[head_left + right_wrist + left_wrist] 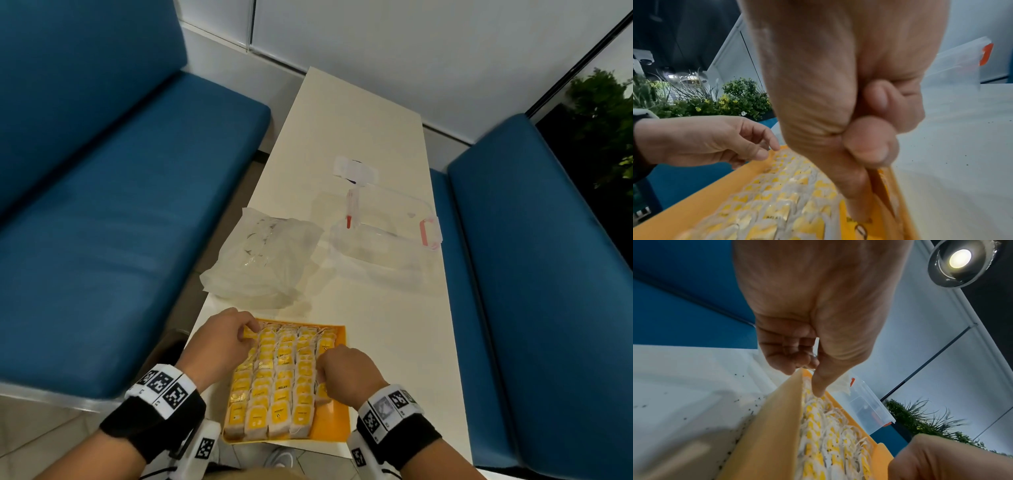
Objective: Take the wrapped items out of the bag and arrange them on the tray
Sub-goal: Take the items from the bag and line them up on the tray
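The orange tray (334, 425) lies at the near edge of the table (376, 308), its long axis running away from the person. It is almost full of wrapped items (274, 377) with yellow labels, standing in rows along this axis. Only a strip on the right side is bare near the front.

The right hand (346, 373) is over this right column. Its fingers (869, 146) are curled against the thumb; they seem to pinch one packet at the tray wall, but I cannot tell this for sure.

Farther on, the left hand (219, 342) is at the far left corner of the tray, and its fingers (248, 327) pinch one yellow packet (249, 334).

Beyond the tray, well apart, lies the clear bag (263, 253), flat and apparently empty. I judge that the next packets belong in the right strip, nearer to the right hand.
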Available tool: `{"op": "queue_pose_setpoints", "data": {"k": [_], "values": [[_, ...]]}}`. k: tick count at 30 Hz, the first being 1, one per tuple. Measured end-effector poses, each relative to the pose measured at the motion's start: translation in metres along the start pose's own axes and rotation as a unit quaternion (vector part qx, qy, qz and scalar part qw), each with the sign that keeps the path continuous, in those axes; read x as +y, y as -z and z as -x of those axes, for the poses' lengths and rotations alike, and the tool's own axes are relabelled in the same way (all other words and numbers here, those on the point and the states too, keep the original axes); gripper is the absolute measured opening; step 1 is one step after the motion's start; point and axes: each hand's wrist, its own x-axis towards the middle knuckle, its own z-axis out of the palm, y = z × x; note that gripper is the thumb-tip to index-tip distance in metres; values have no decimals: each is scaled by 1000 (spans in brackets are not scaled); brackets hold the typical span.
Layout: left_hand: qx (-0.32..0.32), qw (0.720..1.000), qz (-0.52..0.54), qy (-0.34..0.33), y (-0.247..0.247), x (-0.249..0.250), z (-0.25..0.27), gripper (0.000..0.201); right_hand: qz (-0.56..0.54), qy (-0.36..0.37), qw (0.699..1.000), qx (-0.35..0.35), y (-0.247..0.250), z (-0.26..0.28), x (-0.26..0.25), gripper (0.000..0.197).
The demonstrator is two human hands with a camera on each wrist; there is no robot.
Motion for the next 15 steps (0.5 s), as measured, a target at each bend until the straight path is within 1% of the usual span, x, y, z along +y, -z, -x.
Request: {"op": "queue_pose_setpoints", "data": {"k": [3,7,12,13,15], "values": [[-9,1000,8,-10,-3,-7,-2,37,13,-39,999,21,-4,-3,-5,22],[-19,999,28,-25,-3,-8,-3,44,14,-81,996,32,-8,-2,-11,23],[-14,998,54,-37,-6,-7,-4,42,-15,-101,994,44,-13,-2,-15,25],[-7,997,65,-33,-7,-8,-3,39,-30,-103,993,56,-12,0,-15,24],[7,997,83,-6,-6,-11,-1,33,-73,-118,985,103,-9,5,-11,21]]}}
